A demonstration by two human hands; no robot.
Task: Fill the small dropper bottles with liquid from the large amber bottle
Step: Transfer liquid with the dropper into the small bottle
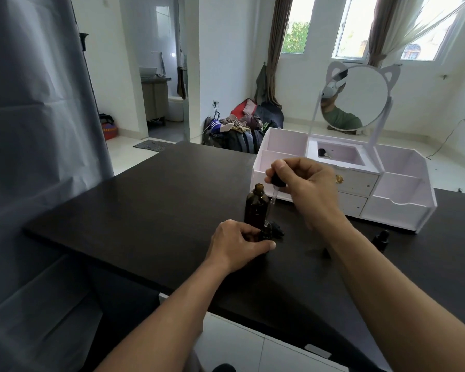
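Pinching dropper (273,196) bulb, right hand (306,189); left hand (236,245) gripping small bottle (266,233) beside amber bottle (256,208).

I am seeing bare dark table (151,200) lying open left of the large amber bottle (256,208), while the white organizer (397,210) is blocking the right rear.

The large amber glass bottle (256,208) stands upright and uncapped on the table. Just before it stands a small dark dropper bottle (266,233), a clear glass pipette (270,208) tipped into its mouth.
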